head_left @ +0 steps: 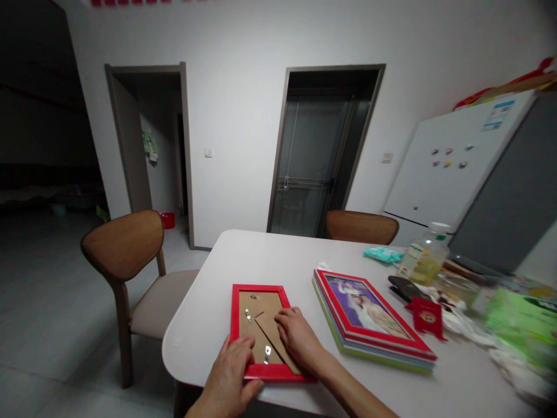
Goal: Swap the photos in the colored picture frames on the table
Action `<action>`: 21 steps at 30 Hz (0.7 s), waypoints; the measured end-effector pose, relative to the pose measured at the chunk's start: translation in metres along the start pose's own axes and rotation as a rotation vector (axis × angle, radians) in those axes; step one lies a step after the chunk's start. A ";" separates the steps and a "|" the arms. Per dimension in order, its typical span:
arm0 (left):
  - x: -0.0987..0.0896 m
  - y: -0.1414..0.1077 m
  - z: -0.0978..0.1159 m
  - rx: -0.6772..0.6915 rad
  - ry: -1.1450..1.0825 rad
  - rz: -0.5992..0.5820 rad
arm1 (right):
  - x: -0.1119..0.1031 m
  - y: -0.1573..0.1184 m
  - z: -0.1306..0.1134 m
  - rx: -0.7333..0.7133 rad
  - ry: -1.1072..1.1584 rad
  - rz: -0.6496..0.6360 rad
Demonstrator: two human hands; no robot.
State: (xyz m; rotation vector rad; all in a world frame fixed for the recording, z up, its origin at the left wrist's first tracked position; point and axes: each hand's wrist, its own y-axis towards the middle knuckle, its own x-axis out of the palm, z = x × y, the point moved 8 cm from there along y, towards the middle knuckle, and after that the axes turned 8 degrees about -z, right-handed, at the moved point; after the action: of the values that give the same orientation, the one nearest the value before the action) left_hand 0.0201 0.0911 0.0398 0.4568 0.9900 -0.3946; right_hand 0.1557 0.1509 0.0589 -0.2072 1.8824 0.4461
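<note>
A red picture frame lies back side up near the table's front edge, its brown backing board showing metal clips and a slanted cut-out strip. My left hand holds the frame's lower left corner, fingers over the edge and thumb at the bottom rail. My right hand rests on the right part of the backing, its fingers bent together; whatever may be under them is hidden. Just right of it is a stack of frames, the top one red with a photo facing up.
The white table also bears a bottle, a teal packet, a dark phone-like object, a red item and a green package at the right. Wooden chairs stand left and behind.
</note>
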 end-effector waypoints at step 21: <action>0.000 0.001 0.000 0.019 -0.006 0.011 | -0.001 0.001 -0.002 0.078 -0.208 -0.084</action>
State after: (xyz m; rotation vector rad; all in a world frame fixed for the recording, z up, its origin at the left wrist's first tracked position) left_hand 0.0205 0.0916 0.0398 0.4777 0.9786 -0.3956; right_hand 0.1543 0.1507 0.0603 -0.1806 1.6771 0.3236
